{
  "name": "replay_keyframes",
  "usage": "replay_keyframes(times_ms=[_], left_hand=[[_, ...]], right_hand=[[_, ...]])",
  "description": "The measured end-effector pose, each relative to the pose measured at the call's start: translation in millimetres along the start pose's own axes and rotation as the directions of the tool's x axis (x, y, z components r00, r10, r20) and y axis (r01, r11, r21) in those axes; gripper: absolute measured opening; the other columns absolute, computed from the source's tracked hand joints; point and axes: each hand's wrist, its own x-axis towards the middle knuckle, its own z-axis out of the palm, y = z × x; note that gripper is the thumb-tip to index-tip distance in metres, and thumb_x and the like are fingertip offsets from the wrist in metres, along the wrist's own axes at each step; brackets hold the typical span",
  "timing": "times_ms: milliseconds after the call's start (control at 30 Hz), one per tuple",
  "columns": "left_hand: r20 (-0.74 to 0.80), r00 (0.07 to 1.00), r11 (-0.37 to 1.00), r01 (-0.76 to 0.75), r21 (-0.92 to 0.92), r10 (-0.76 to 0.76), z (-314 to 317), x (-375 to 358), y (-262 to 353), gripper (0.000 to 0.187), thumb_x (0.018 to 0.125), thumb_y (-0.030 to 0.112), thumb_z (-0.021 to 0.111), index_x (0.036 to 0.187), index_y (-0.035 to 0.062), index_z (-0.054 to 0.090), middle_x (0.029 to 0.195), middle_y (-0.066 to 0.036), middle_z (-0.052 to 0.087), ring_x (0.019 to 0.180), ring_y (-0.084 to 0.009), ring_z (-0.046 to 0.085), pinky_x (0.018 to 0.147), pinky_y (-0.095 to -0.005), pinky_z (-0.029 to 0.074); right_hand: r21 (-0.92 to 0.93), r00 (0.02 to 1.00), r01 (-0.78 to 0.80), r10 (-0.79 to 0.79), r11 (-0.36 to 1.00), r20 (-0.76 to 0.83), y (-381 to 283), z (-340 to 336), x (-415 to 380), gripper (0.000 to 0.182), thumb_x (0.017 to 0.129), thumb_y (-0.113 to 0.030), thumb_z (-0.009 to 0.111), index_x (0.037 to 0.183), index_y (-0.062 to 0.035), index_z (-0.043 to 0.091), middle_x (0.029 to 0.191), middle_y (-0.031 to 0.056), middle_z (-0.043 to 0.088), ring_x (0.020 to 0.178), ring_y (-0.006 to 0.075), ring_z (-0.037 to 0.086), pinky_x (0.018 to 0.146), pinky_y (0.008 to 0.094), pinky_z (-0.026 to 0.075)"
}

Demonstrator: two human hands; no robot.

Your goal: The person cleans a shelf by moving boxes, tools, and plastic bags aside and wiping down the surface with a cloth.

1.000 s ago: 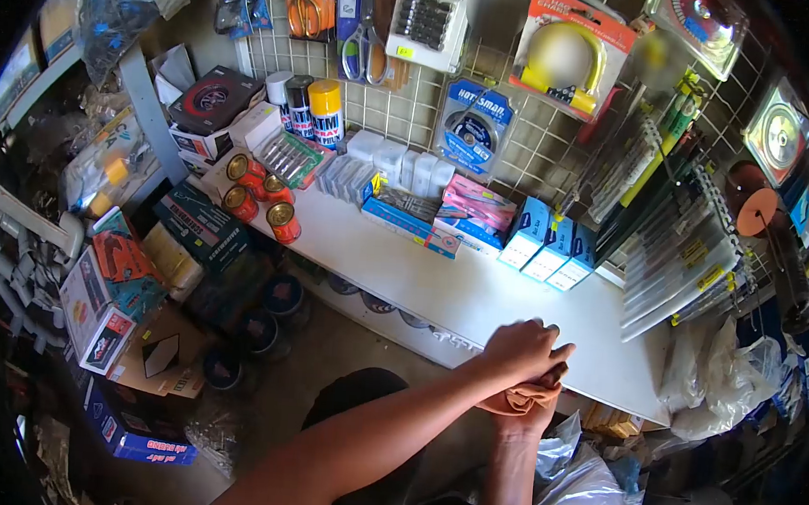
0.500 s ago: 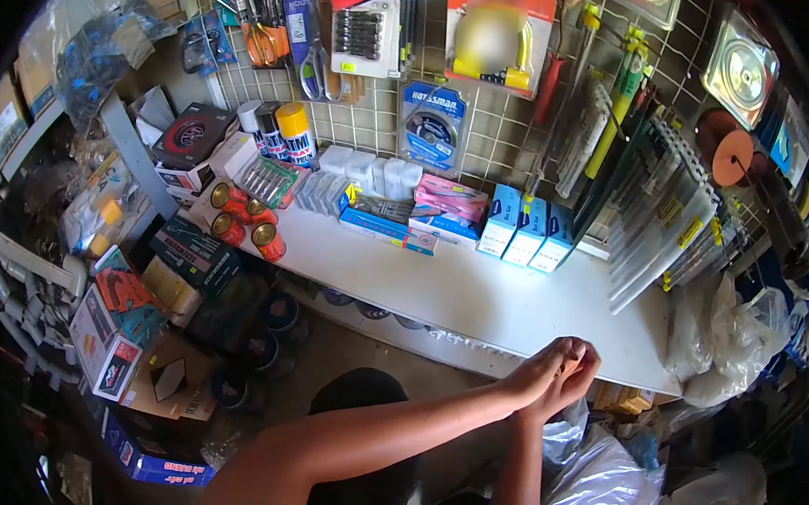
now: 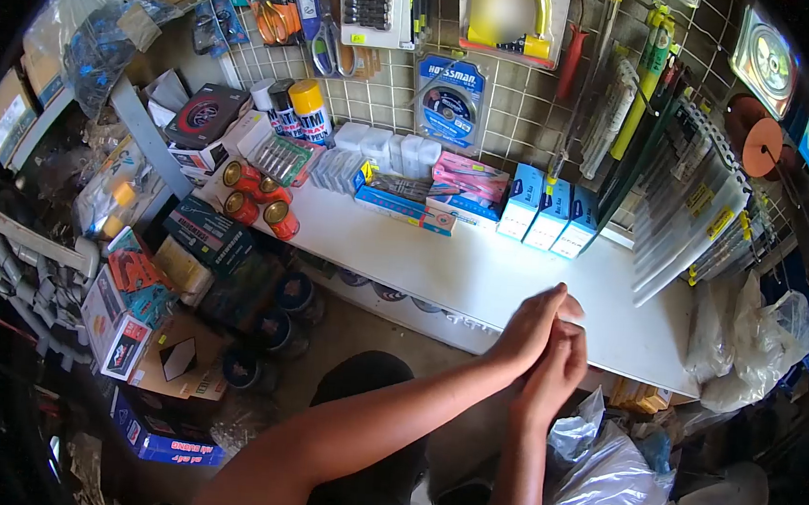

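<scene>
Both hands meet in front of the front edge of the white shelf (image 3: pixel 394 263), at right of centre. My left hand (image 3: pixel 528 334) points up and away, its fingers pressed together and slightly blurred at the tips. Against it rests my right hand (image 3: pixel 555 374), palm side partly showing and fingers curled. The two touch, and what lies between them, if anything, is hidden. Nearest on the shelf are blue-and-white boxes (image 3: pixel 553 218), standing behind the hands.
Red cans (image 3: pixel 281 219), spray cans (image 3: pixel 309 114) and a pink box (image 3: pixel 467 187) stand on the shelf. Packaged tools hang on the wire grid (image 3: pixel 517 120). Plastic bags (image 3: pixel 609 478) lie below at right; boxes (image 3: pixel 176 363) are stacked low at left.
The view has shifted, so the shelf goods appear higher and a little to the right. My hands have turned from a closer clasp, with the left fingers now pointing more upward.
</scene>
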Motion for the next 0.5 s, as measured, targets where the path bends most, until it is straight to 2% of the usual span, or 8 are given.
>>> replay_keyframes(times_ms=[33,67,167,233,333,367,400,500], left_hand=[[0.181,0.968,0.946,0.217,-0.239,-0.176,-3,5,-2,0.051,0.103,0.041,0.032,0.104,-0.003,0.058,0.107,-0.018,0.067,0.099,-0.0207,0.066,0.087,-0.034,0.051],[0.162,0.975,0.904,0.206,-0.374,-0.155,-5,22,-16,0.055,0.103,0.045,0.031,0.105,-0.004,0.055,0.111,-0.02,0.066,0.103,-0.0254,0.065,0.091,-0.0383,0.052],[0.143,0.967,0.884,0.251,-0.394,-0.211,-17,43,-12,0.053,0.101,0.047,0.034,0.106,-0.0026,0.052,0.112,-0.02,0.065,0.103,-0.03,0.064,0.091,-0.04,0.051],[0.422,0.905,0.704,0.329,-0.63,-0.045,1,49,-66,0.046,0.101,0.046,0.039,0.105,0.002,0.054,0.108,-0.014,0.064,0.101,-0.0243,0.061,0.088,-0.0364,0.051],[0.627,0.779,0.489,0.537,-0.687,0.026,25,22,-72,0.036,0.101,0.044,0.046,0.105,0.0103,0.058,0.095,0.0,0.059,0.088,-0.0136,0.056,0.08,-0.0286,0.049],[0.337,0.901,0.702,0.427,-0.57,-0.274,36,-14,-24,0.036,0.102,0.044,0.044,0.107,0.011,0.058,0.094,0.002,0.057,0.087,-0.0124,0.055,0.078,-0.0271,0.048],[0.376,0.873,0.824,0.445,-0.352,-0.311,36,-22,-9,0.037,0.103,0.043,0.039,0.112,0.012,0.058,0.1,0.001,0.058,0.092,-0.0111,0.055,0.083,-0.0262,0.046],[0.529,0.845,0.98,0.166,-0.112,-0.083,40,-27,-9,0.06,0.101,0.058,0.035,0.129,0.0066,0.051,0.121,-0.006,0.055,0.112,-0.0118,0.05,0.098,-0.0265,0.037]], right_hand=[[-0.015,0.999,0.031,-0.032,0.999,-0.039,-9,5,-1,0.019,0.1,-0.016,0.051,0.092,-0.0018,0.059,0.083,0.0002,0.059,0.073,0.006,0.051,0.066,0.0211,0.043],[0.008,0.999,0.038,-0.038,0.999,0.025,-13,2,-3,0.019,0.1,-0.016,0.052,0.089,-0.0021,0.059,0.08,0.0,0.059,0.069,0.0056,0.052,0.061,0.0206,0.042],[-0.149,0.999,-0.052,0.053,0.987,0.003,-43,16,-19,0.018,0.097,-0.015,0.057,0.084,-0.0022,0.056,0.079,0.0028,0.059,0.071,0.0073,0.055,0.066,0.0209,0.045],[-0.325,0.923,0.37,-0.385,0.87,0.019,-18,13,-14,0.011,0.096,-0.008,0.058,0.089,0.0001,0.055,0.084,0.0049,0.061,0.076,0.0092,0.057,0.07,0.0225,0.047],[-0.366,0.866,0.463,-0.501,0.807,-0.009,-2,-20,13,0.01,0.097,-0.007,0.058,0.099,0.0026,0.056,0.094,0.0072,0.063,0.088,0.0121,0.059,0.081,0.0259,0.047],[-0.399,0.873,0.436,-0.486,0.807,-0.029,-2,-30,23,0.011,0.097,-0.008,0.058,0.1,0.0028,0.056,0.094,0.0069,0.063,0.089,0.0123,0.058,0.082,0.0263,0.047],[-0.437,0.87,0.433,-0.492,0.788,-0.027,-3,-40,29,0.011,0.098,-0.007,0.057,0.102,0.003,0.056,0.095,0.0072,0.063,0.088,0.0126,0.059,0.081,0.0265,0.047],[-0.386,0.823,0.529,-0.568,0.756,0.017,10,-68,49,0.017,0.097,-0.006,0.056,0.111,0.0026,0.054,0.098,0.0084,0.063,0.089,0.0143,0.06,0.081,0.0275,0.049]])
